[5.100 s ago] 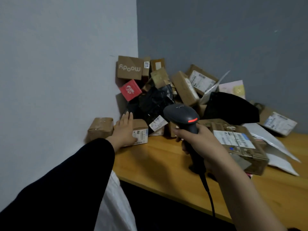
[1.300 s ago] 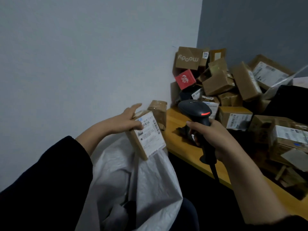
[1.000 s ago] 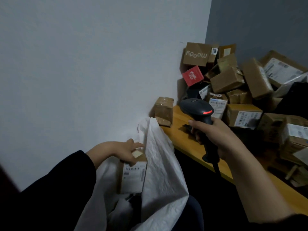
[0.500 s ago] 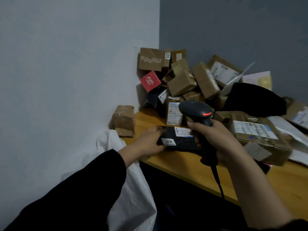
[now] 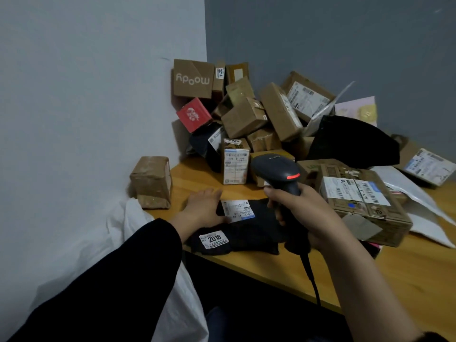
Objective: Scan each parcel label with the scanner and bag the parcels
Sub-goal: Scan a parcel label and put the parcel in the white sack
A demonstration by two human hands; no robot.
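Head view: our right hand [image 5: 303,213] has its fingers clamped round the grip of the dark grey handheld scanner [image 5: 276,169]. A red light shows on the scanner's head, which is held over a flat black soft-plastic parcel [image 5: 254,233] lying at the near edge of the pale wooden worktop [image 5: 407,272]. Our left hand [image 5: 204,208] rests on that parcel's left end, fingers fairly straight, touching its white printed label [image 5: 238,210]. A smaller sticker [image 5: 214,239] reading 2018 sits nearer us.

We judge this parcel is about to be scanned; it is not yet bagged. Much is left to do. A heap of brown cardboard boxes [image 5: 246,114] and mailers fills the corner. A taped brown box [image 5: 151,181] stands apart by the wall, and a large labelled carton [image 5: 357,201] lies just right of the scanner.

The white woven sack [image 5: 138,238] hangs below the worktop's left end. Its inside is hidden from us, so we cannot say what it holds.
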